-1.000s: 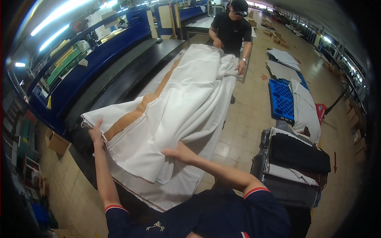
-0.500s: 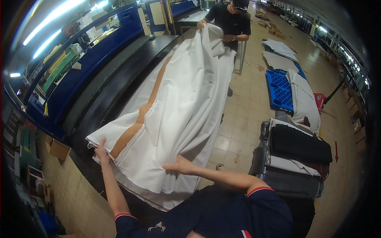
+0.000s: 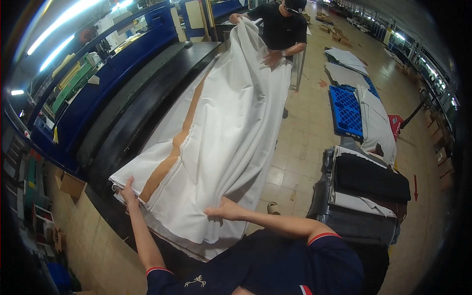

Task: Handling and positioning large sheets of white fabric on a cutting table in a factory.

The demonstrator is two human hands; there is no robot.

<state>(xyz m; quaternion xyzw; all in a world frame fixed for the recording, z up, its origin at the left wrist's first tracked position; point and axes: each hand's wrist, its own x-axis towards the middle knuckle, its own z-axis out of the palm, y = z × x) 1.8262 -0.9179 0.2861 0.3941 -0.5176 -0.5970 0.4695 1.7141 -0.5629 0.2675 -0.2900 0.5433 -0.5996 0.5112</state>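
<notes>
A long sheet of white fabric [image 3: 223,128] with a brown strip [image 3: 162,169] along its left part lies over more white layers on a dark machine bed. My left hand [image 3: 129,193] grips the near left corner, thumb on top and fingers hidden beneath the cloth. Closer to the middle, my right hand [image 3: 222,208] pinches a gathered fold near the front edge. At the far end a co-worker [image 3: 282,32] lifts the cloth by one hand into a peak; the other hand rests spread on it.
Left of the fabric runs a blue machine frame [image 3: 110,69] beside the dark bed [image 3: 147,83]. On the right stand a stack of folded dark and white cloth [image 3: 371,179], a blue plastic pallet [image 3: 346,110] and a red pallet jack [image 3: 395,125]. A cardboard box [image 3: 70,184] sits at lower left.
The co-worker's raised hand has moved left with the fabric's peak, while the other has dropped onto the cloth and spread. My hands keep their holds, shifting only slightly.
</notes>
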